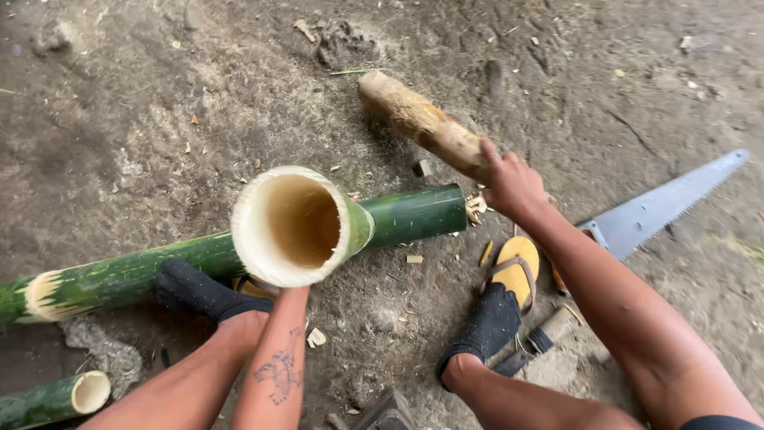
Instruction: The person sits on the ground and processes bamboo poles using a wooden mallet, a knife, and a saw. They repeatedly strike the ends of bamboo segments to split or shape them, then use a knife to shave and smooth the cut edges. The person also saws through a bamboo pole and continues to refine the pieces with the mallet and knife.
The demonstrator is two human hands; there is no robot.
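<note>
While the head camera looks down at bare dirt ground, the scene reads as follows.

Right hand: the right hand (513,185) is wrapped shut around the lower end of a pale, rough wooden club (422,123), fingers curled over the wood; the club slants up and away to the left, above the ground.

Left hand: the left forearm, with a dark tattoo, runs up to the underside of the cut bamboo tube, and the left hand (296,288) itself is hidden behind the tube's rim, so I cannot tell how its fingers lie.

Bamboo tube: a short green bamboo tube with a pale hollow mouth (296,225) is tilted up toward the camera, its open end filling the middle of the view, above the long pole.

Long pole: a long green bamboo pole (119,279) lies across the dirt ground (159,95) from lower left to centre right; a foot in a black sock (195,291) presses on it.

Other foot: a second black-socked foot rests on a yellow sandal (516,271), just right of the pole's end.

Saw: a grey-bladed handsaw (660,207) lies flat at right, behind the right arm.

Corner: another green bamboo piece with a cut end (56,398) lies at lower left.

Litter: small pale wood chips (414,259) lie scattered near the pole.
</note>
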